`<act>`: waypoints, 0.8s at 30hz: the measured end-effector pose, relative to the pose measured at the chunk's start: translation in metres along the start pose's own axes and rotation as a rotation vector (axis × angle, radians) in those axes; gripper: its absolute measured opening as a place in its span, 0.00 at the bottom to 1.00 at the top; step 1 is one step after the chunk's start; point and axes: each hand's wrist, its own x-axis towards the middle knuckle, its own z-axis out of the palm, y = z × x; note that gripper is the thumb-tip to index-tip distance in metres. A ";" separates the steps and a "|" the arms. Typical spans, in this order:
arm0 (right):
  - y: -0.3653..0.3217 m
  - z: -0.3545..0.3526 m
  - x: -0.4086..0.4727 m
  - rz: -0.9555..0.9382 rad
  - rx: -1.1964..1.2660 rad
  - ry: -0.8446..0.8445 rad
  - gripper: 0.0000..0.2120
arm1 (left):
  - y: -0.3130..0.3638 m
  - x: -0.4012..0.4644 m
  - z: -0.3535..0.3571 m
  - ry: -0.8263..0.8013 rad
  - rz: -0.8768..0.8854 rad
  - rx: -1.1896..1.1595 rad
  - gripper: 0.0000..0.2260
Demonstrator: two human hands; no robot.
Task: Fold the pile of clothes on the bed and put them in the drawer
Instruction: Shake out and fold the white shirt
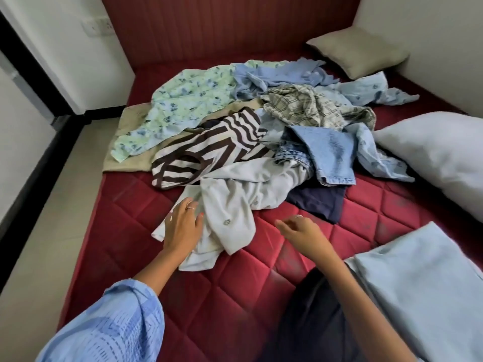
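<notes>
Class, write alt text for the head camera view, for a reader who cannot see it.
A person's left hand rests on a crumpled white garment at the near edge of an unfolded pile of clothes on a red quilted mattress, while the right hand hovers beside it. A pale blue folded cloth lies at right.

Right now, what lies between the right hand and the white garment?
Head view: only bare red quilted mattress between the right hand and the white garment; the left hand rests on the garment's far side.

A dark red quilted mattress (pixel 227 291) holds a white shirt (pixel 235 205), a brown-and-white striped top (pixel 206 150) and a pale green cloth with blue flowers (pixel 183 105). Behind lie faded blue jeans (pixel 332 152), a beige plaid shirt (pixel 308 108) and a navy garment (pixel 318 202).
</notes>
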 end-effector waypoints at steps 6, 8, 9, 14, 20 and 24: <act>-0.045 0.090 0.059 0.251 0.124 -0.109 0.41 | -0.061 -0.020 -0.020 -0.047 -0.213 -0.072 0.17; -0.051 0.104 0.067 0.313 0.154 -0.046 0.33 | -0.077 -0.025 -0.023 -0.096 -0.249 -0.096 0.18; -0.053 0.108 0.071 0.310 0.142 -0.010 0.26 | -0.084 -0.028 -0.023 -0.132 -0.252 -0.095 0.20; -0.068 0.088 0.085 0.217 0.153 -0.016 0.13 | -0.092 -0.037 -0.019 -0.384 -0.155 -0.010 0.34; -0.114 0.017 0.084 0.150 0.532 0.058 0.07 | -0.066 -0.036 -0.002 -0.552 -0.126 0.078 0.40; -0.135 -0.027 0.071 0.122 0.751 0.057 0.11 | -0.050 -0.031 0.004 -0.460 -0.127 0.038 0.42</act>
